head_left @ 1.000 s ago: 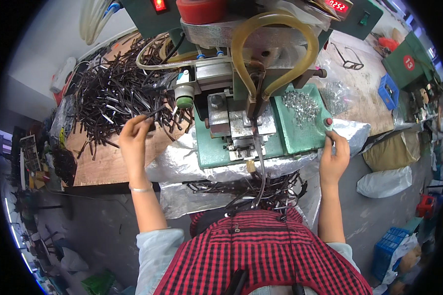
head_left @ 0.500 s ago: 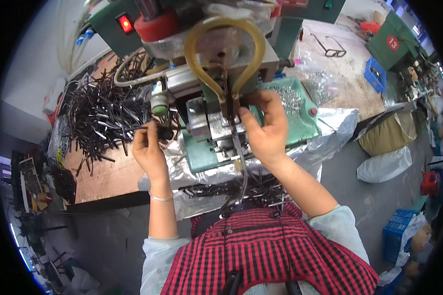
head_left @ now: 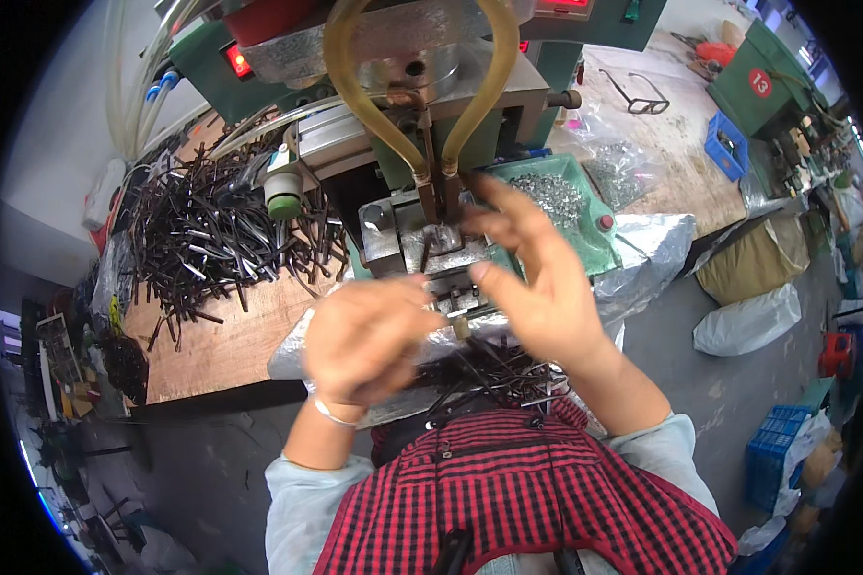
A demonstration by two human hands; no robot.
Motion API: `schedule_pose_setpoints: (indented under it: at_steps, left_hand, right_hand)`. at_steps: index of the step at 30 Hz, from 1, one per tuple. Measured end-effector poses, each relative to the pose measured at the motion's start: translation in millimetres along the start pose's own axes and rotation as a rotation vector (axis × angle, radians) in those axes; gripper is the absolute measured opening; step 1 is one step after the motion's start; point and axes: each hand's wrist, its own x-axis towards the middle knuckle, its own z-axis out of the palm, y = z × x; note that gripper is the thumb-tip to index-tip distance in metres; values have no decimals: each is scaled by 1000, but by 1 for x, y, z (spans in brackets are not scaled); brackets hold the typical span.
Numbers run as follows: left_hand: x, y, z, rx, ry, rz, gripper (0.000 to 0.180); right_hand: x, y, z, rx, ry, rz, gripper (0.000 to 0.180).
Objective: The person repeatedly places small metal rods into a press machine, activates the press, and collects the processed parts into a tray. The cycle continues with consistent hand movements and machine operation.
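My left hand [head_left: 369, 335] is curled and blurred just in front of the metal fixture [head_left: 441, 264] of a green bench machine [head_left: 547, 57]. I cannot tell what its fingers hold. My right hand [head_left: 537, 278] hovers at the fixture's right side with fingers spread and the thumb near the fixture's front. Two yellowish hoses [head_left: 350, 91] loop down to the head above the fixture. A heap of thin black rods [head_left: 211, 240] lies on the wooden bench to the left. More black rods [head_left: 494, 369] lie on my lap below the hands.
A green tray of small silver parts [head_left: 556, 196] sits right of the fixture, over crumpled foil sheet [head_left: 662, 249]. Eyeglasses [head_left: 642, 91] and a blue crate [head_left: 729, 144] lie on the bench beyond. Filled bags [head_left: 748, 321] rest on the floor at right.
My left hand left the rod heap and came to the fixture's front. My right hand moved from the tray's right edge to the fixture. The view has closed in on the machine.
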Motion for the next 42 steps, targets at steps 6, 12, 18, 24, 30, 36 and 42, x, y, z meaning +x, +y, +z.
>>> schedule_pose_setpoints:
  at_steps: [6, 12, 18, 24, 30, 36, 42]
  left_hand:
    - [-16, -6, 42, 204, -39, 212, 25]
    - [-21, -14, 46, 213, -28, 237, 24]
    - [-32, 11, 42, 158, -27, -3, 32]
    - [-87, 71, -10, 185, 45, -242, 27]
    - [-33, -32, -56, 517, 329, -464, 13]
    - [-93, -224, 10, 785, -56, -1254, 25]
    - [-102, -182, 6, 810, -411, -1056, 26]
  right_hand:
    - [16, 75, -87, -477, 648, -147, 48]
    - [-26, 83, -96, -729, 482, 171, 18]
    - [-18, 103, -84, -1145, 362, 4, 11]
    - [-32, 105, -83, -1085, 431, 65, 10]
    - [-22, 97, -77, -909, 456, -192, 13]
    - [13, 101, -36, -566, 406, -26, 14]
    - [-36, 108, -80, -552, 562, 131, 15]
